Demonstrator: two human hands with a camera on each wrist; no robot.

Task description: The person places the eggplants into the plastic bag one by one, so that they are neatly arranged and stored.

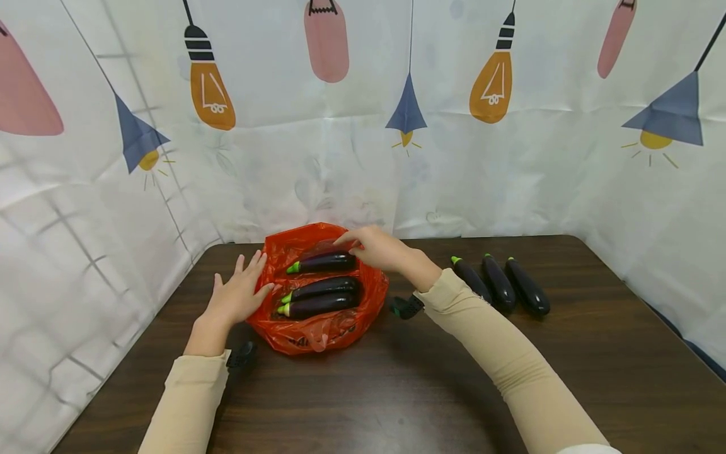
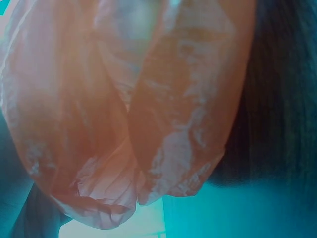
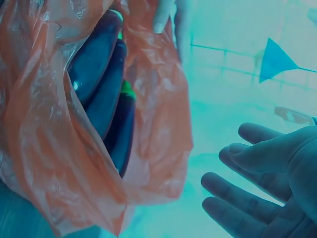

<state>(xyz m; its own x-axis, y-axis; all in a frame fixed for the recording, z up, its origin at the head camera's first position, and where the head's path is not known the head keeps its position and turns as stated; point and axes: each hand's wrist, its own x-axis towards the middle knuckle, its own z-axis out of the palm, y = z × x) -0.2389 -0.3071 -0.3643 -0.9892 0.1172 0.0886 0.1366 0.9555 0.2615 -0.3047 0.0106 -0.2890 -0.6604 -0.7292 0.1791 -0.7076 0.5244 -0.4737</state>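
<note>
A red plastic bag (image 1: 371, 309) sits on the table with its mouth spread wide. Three dark purple eggplants with green stem ends lie inside: one eggplant (image 1: 326, 262) at the back and two together at the front, such as this eggplant (image 1: 320, 304). My left hand (image 1: 235, 296) is at the bag's left rim, fingers spread, thumb reaching over the edge. Over the right rim hovers my right hand (image 1: 377, 248), empty, its fingers relaxed and parted. In the right wrist view, that hand (image 3: 267, 183) appears apart from the bag. Only the bag's crumpled side (image 2: 183, 99) fills the left wrist view.
Three more eggplants lie side by side right of my right forearm, the outermost eggplant (image 1: 527, 287) fully visible. The dark wooden table (image 1: 351, 403) meets a white printed curtain (image 1: 363, 164) at its back edge. Dark wrist cameras hang below both wrists.
</note>
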